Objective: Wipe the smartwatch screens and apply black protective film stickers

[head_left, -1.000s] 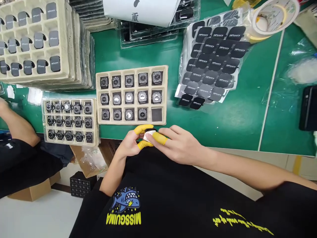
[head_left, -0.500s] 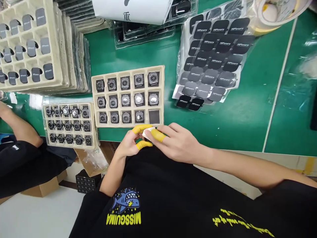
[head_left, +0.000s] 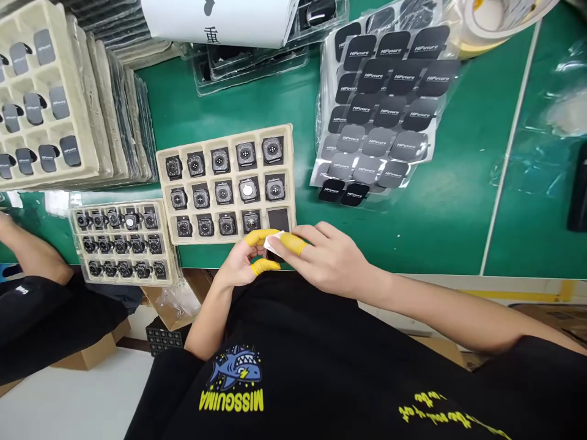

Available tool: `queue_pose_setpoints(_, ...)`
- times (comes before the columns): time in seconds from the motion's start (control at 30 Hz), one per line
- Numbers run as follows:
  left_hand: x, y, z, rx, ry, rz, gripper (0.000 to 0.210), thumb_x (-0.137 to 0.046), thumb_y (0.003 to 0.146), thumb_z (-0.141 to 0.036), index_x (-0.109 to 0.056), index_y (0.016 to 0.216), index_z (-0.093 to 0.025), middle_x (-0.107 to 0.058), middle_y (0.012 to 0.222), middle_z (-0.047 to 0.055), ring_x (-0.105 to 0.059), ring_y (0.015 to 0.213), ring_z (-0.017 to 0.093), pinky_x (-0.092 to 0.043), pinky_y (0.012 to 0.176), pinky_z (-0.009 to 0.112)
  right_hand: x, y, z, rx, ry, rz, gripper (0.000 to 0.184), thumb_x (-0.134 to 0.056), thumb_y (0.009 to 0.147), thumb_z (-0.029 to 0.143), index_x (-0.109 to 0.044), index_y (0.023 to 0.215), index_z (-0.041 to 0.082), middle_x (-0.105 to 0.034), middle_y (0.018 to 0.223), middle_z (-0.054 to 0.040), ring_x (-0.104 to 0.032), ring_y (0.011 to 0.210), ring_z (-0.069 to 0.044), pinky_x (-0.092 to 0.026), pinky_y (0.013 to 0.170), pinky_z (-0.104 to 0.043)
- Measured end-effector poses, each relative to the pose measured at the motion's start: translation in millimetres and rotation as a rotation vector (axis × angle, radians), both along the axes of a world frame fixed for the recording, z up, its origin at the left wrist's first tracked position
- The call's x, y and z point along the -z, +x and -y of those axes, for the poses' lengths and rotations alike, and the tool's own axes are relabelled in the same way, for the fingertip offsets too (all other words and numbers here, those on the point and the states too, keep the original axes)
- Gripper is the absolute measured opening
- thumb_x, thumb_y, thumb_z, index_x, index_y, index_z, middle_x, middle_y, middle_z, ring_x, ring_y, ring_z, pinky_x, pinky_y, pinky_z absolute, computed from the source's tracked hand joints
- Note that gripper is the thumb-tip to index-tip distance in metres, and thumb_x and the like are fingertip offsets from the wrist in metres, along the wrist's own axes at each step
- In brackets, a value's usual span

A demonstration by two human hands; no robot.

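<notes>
Close to my body at the table's front edge, my left hand [head_left: 239, 264] grips a small dark watch case, mostly hidden by fingers. Yellow finger cots cover its thumb and forefinger. My right hand [head_left: 330, 260], also with yellow finger cots, pinches a small white cloth [head_left: 272, 242] against the watch's face. Just beyond my hands lies a beige tray [head_left: 293, 183] of smartwatches, their sensor backs facing up. Its near right pocket shows a bare dark bottom [head_left: 277, 220]. One watch [head_left: 248, 190] in the middle row reflects bright white.
A second watch tray [head_left: 172, 256] sits at left, below a tall tray stack [head_left: 92, 104]. Sheets of black HiFuture stickers [head_left: 376, 110] lie right of centre. Tape rolls [head_left: 495, 21] and white paper [head_left: 220, 21] are at the back. Another person's arm [head_left: 34, 250] shows at far left.
The view has shifted slightly, so the trays and sticker sheets appear moved left. Both hands keep their hold, with the white cloth angled a little differently on the watch.
</notes>
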State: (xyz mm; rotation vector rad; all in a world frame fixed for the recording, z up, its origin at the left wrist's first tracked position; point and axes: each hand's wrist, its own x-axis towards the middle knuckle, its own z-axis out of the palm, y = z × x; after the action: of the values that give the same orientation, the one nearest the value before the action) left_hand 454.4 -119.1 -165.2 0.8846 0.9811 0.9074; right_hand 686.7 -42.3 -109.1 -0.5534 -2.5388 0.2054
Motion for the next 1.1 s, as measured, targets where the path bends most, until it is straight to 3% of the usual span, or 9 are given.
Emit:
queue_pose_setpoints(0.17,5.7,-7.3,1.0,-0.040,0.005,0.037,0.070,-0.100,0.084,-0.048,-0.073,0.143,-0.021,-0.086,0.110,0.009,-0.083,0.093,0.020,-0.067,0.084,0.028,-1.4,4.7,2.3,-0.052,-0.029,-0.037,0.026,-0.060,0.107,0.003,-0.082,0.117,0.012,-0.079,0.094,-0.0079,-0.066,0.096,-0.023,-0.039,0.071,-0.038)
queue_pose_setpoints(0.3,3.2,-14.9,-4.5,0.028,-0.008,0.037,0.075,-0.102,0.081,-0.054,-0.074,0.143,-0.021,-0.085,0.108,0.008,-0.082,0.090,0.020,-0.066,0.079,0.027,-2.9,1.4,1.4,-0.128,-0.032,-0.063,0.023,-0.064,0.107,0.007,-0.081,0.121,0.012,-0.079,0.095,-0.0071,-0.067,0.098,-0.022,-0.042,0.074,-0.038)
queue_pose_setpoints(0.4,0.7,-14.9,-12.4,0.079,-0.013,0.042,0.075,-0.103,0.079,-0.054,-0.075,0.141,-0.023,-0.083,0.107,0.006,-0.078,0.082,0.016,-0.066,0.073,0.025,-2.8,-5.0,-6.5,-0.068,0.021,-0.052,0.024,-0.063,0.107,0.007,-0.081,0.123,0.012,-0.080,0.096,-0.0080,-0.066,0.096,-0.023,-0.040,0.071,-0.039)
queue_pose_setpoints(0.6,1.1,-7.5,-16.6,0.003,0.002,0.087,0.074,-0.102,0.080,-0.053,-0.073,0.141,-0.023,-0.079,0.094,0.003,-0.073,0.071,0.014,-0.063,0.060,0.022,-11.3,-1.3,-2.1,0.035,0.090,-0.034,0.032,-0.057,0.107,0.004,-0.079,0.127,0.017,-0.075,0.089,-0.0059,-0.066,0.096,-0.023,-0.037,0.069,-0.039)
queue_pose_setpoints(0.73,-1.8,-10.6,-13.5,0.022,0.063,0.114,0.069,-0.102,0.082,-0.049,-0.076,0.139,-0.022,-0.081,0.094,0.003,-0.079,0.077,0.015,-0.065,0.069,0.021,-13.7,-4.2,9.4,-0.053,0.044,-0.078,0.026,-0.058,0.111,0.006,-0.080,0.119,0.017,-0.077,0.097,-0.0061,-0.066,0.100,-0.022,-0.041,0.074,-0.038)
queue_pose_setpoints(0.83,-4.3,-14.7,-10.2,0.063,0.076,0.100,0.070,-0.104,0.079,-0.050,-0.076,0.137,-0.022,-0.083,0.103,0.005,-0.081,0.082,0.017,-0.067,0.073,0.023,-10.6,-11.8,10.6,-0.024,0.045,-0.081,0.029,-0.062,0.108,0.006,-0.079,0.129,0.017,-0.078,0.098,-0.0072,-0.065,0.100,-0.024,-0.038,0.073,-0.039)
queue_pose_setpoints(0.97,-4.0,-17.3,-2.5,-0.029,0.058,0.083,0.077,-0.104,0.076,-0.057,-0.074,0.138,-0.020,-0.083,0.098,0.005,-0.079,0.075,0.016,-0.064,0.063,0.022,-11.3,-14.3,13.3,0.056,0.080,-0.078,0.033,-0.064,0.105,0.004,-0.076,0.134,0.012,-0.077,0.092,-0.0086,-0.065,0.098,-0.025,-0.037,0.069,-0.039)
queue_pose_setpoints(1.1,-1.6,-18.1,3.0,-0.155,0.087,0.039,0.082,-0.105,0.070,-0.062,-0.076,0.134,-0.018,-0.085,0.096,0.006,-0.082,0.076,0.019,-0.064,0.063,0.023,-18.7,-8.8,23.9,-0.017,0.061,-0.124,0.026,-0.067,0.104,0.004,-0.079,0.125,0.013,-0.078,0.093,-0.0065,-0.067,0.093,-0.023,-0.040,0.067,-0.038)
